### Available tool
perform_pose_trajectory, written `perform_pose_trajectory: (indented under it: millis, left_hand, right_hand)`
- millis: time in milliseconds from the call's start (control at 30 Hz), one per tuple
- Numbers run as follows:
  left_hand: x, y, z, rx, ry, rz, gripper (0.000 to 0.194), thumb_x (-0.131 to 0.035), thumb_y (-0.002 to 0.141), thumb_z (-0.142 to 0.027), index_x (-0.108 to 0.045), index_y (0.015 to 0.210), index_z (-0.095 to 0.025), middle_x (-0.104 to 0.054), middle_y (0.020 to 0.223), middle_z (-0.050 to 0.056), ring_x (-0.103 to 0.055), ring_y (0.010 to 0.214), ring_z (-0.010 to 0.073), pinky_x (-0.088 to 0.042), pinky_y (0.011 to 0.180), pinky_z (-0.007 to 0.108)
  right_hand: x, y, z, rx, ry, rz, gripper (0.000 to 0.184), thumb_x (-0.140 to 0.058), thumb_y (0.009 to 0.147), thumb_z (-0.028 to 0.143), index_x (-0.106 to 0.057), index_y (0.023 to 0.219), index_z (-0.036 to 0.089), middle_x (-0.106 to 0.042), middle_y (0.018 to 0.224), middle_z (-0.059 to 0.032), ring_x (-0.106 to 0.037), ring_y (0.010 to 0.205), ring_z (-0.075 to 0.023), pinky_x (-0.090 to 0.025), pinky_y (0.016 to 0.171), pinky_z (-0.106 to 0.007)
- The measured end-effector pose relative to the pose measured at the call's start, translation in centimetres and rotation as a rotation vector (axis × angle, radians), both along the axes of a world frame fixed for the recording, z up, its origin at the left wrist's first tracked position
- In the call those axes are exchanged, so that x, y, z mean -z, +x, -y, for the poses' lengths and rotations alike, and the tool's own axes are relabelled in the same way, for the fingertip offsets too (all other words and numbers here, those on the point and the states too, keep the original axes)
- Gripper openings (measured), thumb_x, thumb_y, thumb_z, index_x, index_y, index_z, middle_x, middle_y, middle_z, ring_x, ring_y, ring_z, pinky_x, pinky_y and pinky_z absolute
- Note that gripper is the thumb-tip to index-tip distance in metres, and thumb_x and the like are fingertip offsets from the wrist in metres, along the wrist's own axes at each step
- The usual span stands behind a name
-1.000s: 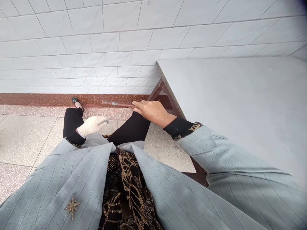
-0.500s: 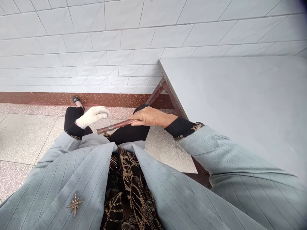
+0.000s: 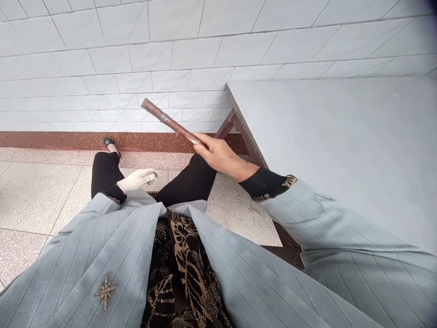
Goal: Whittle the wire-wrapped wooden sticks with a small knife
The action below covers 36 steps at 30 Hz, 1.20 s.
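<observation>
One wooden stick (image 3: 167, 119) juts from right-hand fingers (image 3: 201, 142).

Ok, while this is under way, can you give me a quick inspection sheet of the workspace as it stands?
Surface: pale grey tabletop on a brown wooden frame at right; speckled terrazzo floor below.
Job's things: brown wooden stick with a metal band, tilted upward.
Clutter: nothing seen.
Grippers: bare right hand grips the stick's lower end; left hand in a white knit glove, beside the black-trousered left leg, holds nothing visible.
Cables: nothing seen.
Surroundings: white tiled wall above reddish-brown marble skirting.
</observation>
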State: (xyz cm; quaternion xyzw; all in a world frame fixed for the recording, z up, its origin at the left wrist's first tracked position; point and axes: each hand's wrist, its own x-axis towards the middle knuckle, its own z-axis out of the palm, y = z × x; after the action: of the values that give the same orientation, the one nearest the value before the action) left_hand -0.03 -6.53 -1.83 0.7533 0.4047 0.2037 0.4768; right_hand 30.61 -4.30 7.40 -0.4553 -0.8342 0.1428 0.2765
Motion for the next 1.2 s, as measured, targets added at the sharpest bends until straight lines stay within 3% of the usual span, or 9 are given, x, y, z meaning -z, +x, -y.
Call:
perform_pose_trajectory:
  millis: [100,200,333,467,600,767,1000,1133,1200]
  left_hand:
    - [-1.0,-0.6,0.2,0.0,0.181,-0.166,0.034,-0.042,0.101,-0.038,-0.069,0.113,-0.02,-0.075,0.106,0.005,-0.069,0.097,0.0188,-0.053,0.093,0.034]
    - [-2.8,-1.2,0.7,-0.015,0.341,-0.236,0.034,-0.041,0.102,-0.033,-0.069,0.119,-0.021,-0.075,0.121,0.004,-0.069,0.112,0.0195,-0.051,0.105,0.036]
    - [-5.1,-1.8,1.4,-0.084,0.533,-0.297,0.033,-0.043,0.103,-0.033,-0.07,0.117,-0.02,-0.077,0.117,0.005,-0.072,0.11,0.0194,-0.054,0.102,0.036]
    - [-6.8,-2.2,1.8,-0.114,0.714,-0.363,0.033,-0.045,0.104,-0.034,-0.073,0.112,-0.019,-0.079,0.111,0.007,-0.073,0.104,0.021,-0.057,0.096,0.036]
    - [-8.3,-2.5,1.6,-0.231,0.824,-0.41,0.03,-0.047,0.103,-0.033,-0.075,0.107,-0.021,-0.079,0.108,0.006,-0.073,0.101,0.0216,-0.057,0.092,0.035]
    - [-9.7,-2.2,0.8,-0.275,0.794,-0.394,0.027,-0.048,0.101,-0.028,-0.075,0.104,-0.021,-0.078,0.106,0.005,-0.071,0.103,0.0207,-0.055,0.097,0.035]
    - [-9.4,-1.8,-1.7,-0.379,0.648,-0.384,0.026,-0.047,0.099,-0.024,-0.073,0.101,-0.017,-0.076,0.105,0.007,-0.069,0.101,0.0209,-0.051,0.097,0.033]
    - [-7.5,-1.7,-3.4,-0.411,0.566,-0.415,0.025,-0.046,0.099,-0.027,-0.07,0.098,-0.019,-0.075,0.098,0.006,-0.068,0.092,0.0214,-0.05,0.088,0.033]
    - [-6.0,-1.1,-3.5,-0.379,0.504,-0.426,0.026,-0.046,0.099,-0.03,-0.069,0.096,-0.019,-0.073,0.092,0.006,-0.067,0.084,0.0207,-0.05,0.079,0.032]
  right_hand:
    - [0.5,0.4,-0.8,-0.023,0.023,0.084,0.051,-0.043,0.096,0.023,-0.052,0.146,0.012,-0.07,0.127,-0.0157,-0.067,0.112,-0.0278,-0.053,0.096,-0.043]
    - [1.2,0.9,-1.4,0.049,0.078,0.203,0.051,-0.039,0.098,0.022,-0.047,0.147,0.012,-0.065,0.134,-0.0192,-0.064,0.119,-0.0305,-0.051,0.098,-0.045]
    - [1.1,1.3,-1.4,0.159,0.06,0.427,0.046,-0.041,0.1,0.023,-0.049,0.144,0.012,-0.066,0.13,-0.0217,-0.066,0.108,-0.033,-0.052,0.086,-0.044]
    - [0.5,1.4,-1.0,0.165,0.029,0.628,0.044,-0.041,0.104,0.031,-0.054,0.142,0.013,-0.07,0.123,-0.0194,-0.067,0.099,-0.0314,-0.049,0.074,-0.038]
    - [0.6,1.5,-1.0,0.001,0.018,0.763,0.039,-0.047,0.103,0.034,-0.063,0.136,0.02,-0.075,0.107,-0.0137,-0.068,0.091,-0.0262,-0.043,0.066,-0.033]
    - [0.7,1.2,-0.9,-0.289,-0.047,0.767,0.032,-0.058,0.098,0.032,-0.072,0.126,0.025,-0.076,0.091,-0.008,-0.065,0.076,-0.0199,-0.039,0.063,-0.029]
    - [-0.2,0.9,-0.4,-0.539,-0.243,0.573,0.032,-0.063,0.095,0.029,-0.074,0.125,0.027,-0.075,0.084,-0.0024,-0.061,0.071,-0.0143,-0.039,0.067,-0.025]
    - [0.2,0.4,0.1,-0.613,-0.357,0.353,0.034,-0.064,0.094,0.035,-0.077,0.123,0.024,-0.072,0.079,0.0008,-0.057,0.065,-0.0118,-0.04,0.065,-0.025]
    - [0.5,0.1,0.4,-0.558,-0.357,0.195,0.041,-0.065,0.092,0.041,-0.075,0.127,0.022,-0.071,0.077,0.0014,-0.055,0.062,-0.0118,-0.04,0.063,-0.025]
